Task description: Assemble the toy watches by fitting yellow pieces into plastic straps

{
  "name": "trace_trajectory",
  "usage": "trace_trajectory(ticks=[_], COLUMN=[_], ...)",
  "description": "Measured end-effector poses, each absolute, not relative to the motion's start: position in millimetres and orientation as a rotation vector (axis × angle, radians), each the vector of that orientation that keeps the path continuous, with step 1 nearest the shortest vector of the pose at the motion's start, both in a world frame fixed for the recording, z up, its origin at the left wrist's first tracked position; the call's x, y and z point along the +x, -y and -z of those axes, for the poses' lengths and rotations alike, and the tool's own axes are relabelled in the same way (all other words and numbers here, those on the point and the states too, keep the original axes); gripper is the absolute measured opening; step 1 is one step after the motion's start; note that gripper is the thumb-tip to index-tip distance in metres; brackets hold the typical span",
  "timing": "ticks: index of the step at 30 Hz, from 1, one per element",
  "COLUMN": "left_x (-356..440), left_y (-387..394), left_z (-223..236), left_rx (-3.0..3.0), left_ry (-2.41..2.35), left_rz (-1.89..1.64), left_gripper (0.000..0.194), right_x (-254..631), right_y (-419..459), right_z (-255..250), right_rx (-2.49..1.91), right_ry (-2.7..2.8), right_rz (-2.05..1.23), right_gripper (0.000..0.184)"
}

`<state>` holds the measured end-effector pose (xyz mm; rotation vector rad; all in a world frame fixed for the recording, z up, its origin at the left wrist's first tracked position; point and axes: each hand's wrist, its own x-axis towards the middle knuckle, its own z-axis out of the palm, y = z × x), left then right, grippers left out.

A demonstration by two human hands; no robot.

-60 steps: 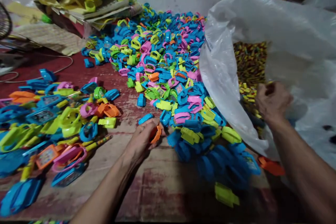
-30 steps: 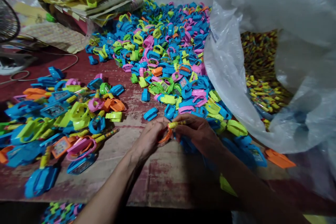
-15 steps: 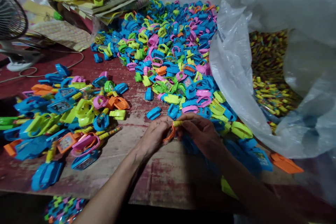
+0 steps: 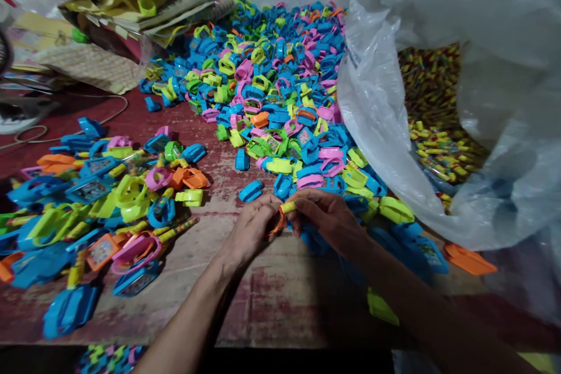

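My left hand (image 4: 250,227) is closed on an orange toy watch (image 4: 277,224), whose curved band shows below the fingers; the rest of it is hidden. From the right, my right hand (image 4: 328,219) pinches a small yellow tube (image 4: 288,207) between thumb and fingers. The tube's red end meets the orange watch; whether it sits inside cannot be made out. Both hands are close together over the front of the table. Just beyond them lie a blue toy watch (image 4: 250,190) and a pink one (image 4: 310,181).
A large heap of colourful toy watches (image 4: 263,85) reaches back to the wall. Left, more watches with yellow tubes attached form a pile (image 4: 131,198). An open plastic bag (image 4: 368,87) holding many yellow tubes (image 4: 442,149) stands right. Papers (image 4: 131,11) and a cable (image 4: 118,111) lie back left.
The view has shifted slightly, so the table's things appear further left. Both hands stay together on the orange watch and yellow tube, with the tube tilted a little more.
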<state>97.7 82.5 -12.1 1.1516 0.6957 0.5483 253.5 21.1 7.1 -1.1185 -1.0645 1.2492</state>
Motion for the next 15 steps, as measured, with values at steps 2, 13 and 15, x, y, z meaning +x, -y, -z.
trace_trajectory(ticks=[2,13,15], left_x=[98.3,97.8,98.5], left_y=[-82.3,-81.2,-80.7], left_z=[9.8,14.2,14.7], left_rx=[1.151,1.175,1.146], left_ry=[-0.710,-0.732,-0.725], left_rz=[-0.562,-0.579,-0.601], left_gripper=[0.018,0.017,0.017], right_x=[252.5,249.0,248.7], right_y=[-21.5,-24.7,-24.9], right_z=[-7.5,-11.3,-12.2], right_rx=[-1.146,-1.318,-1.348], right_ry=[1.025,1.115,1.119], right_rz=[-1.241,-1.109,-1.095], right_gripper=[0.029,0.039,0.041])
